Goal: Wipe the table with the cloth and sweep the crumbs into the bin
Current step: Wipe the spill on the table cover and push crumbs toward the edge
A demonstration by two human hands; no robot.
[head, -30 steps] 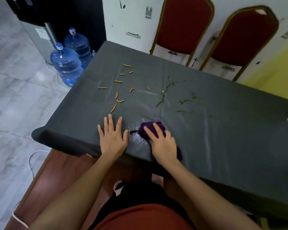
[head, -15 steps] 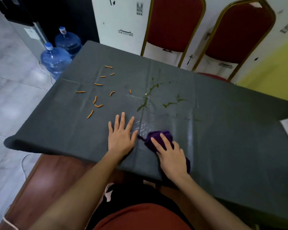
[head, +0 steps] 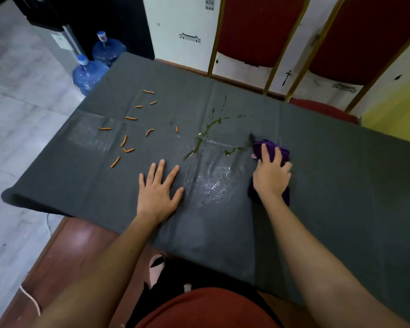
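**Cloth sliding toward the green spill**

We are pressing our right hand [head: 271, 176] down on the purple cloth [head: 273, 147], fingers [head: 264, 151] spread narrowly over its bunched, soft folds. Half a second ago the cloth was sitting close to the counter's near edge, just beside our left hand; now it is lying farther in and well apart from that hand, touching the tail of the thin green streaks [head: 202, 138]. A glistening wet smear [head: 213, 183] is showing between the hands. Our left hand [head: 158, 189] is resting flat on the smooth dark grey counter [head: 341, 185], fingers wide, holding nothing. Short, curved orange crumbs [head: 126, 140] are lying scattered toward the counter's far left corner.
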